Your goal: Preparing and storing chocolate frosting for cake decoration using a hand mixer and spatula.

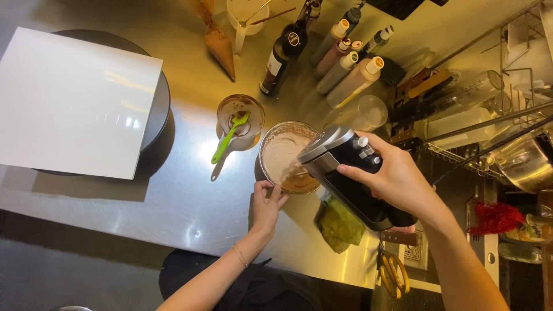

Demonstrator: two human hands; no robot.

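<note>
While the right hand [397, 178] is gripping a hand mixer [351, 173] over the mixing bowl [286, 155], left hand [266, 201] is pinching its rim; green spatula [230, 137] in small bowl [240, 115], squeeze bottles [351, 72] crowding behind, on steel counter [178, 201]

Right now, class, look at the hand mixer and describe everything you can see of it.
The hand mixer has a black body with a silver-grey front and small buttons on top. It is tilted, nose down, over a round metal mixing bowl of pale brown batter, its beaters hidden in the mix. The right hand grips its handle; the left hand steadies the bowl's rim.
</note>
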